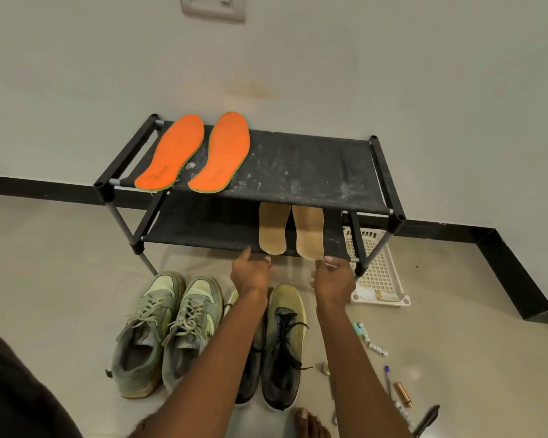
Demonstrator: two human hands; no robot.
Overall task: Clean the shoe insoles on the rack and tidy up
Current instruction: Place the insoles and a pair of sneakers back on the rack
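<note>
Both grips reach the lower shelf's front edge: left hand loosely curled, holding nothing; right hand touching the right tan insole's heel, grasp unclear. Tan insoles lie lengthwise, pointing straight away.

Wall: plain off-white, matt, evenly lit, with a faint yellowish stain just above the rack. Switch plate: pale, mounted high on the wall, well above the rack's left half, cut by the top edge. Skirting: black band along the wall's foot, running behind the rack, then turning a corner toward the viewer to the right of the rack. Floor: smooth beige-grey, slightly glossy, spreading in front of and to both sides of the rack. Rack: black two-tier frame with fabric shelves, standing against the wall, top shelf dusted with pale marks
</note>
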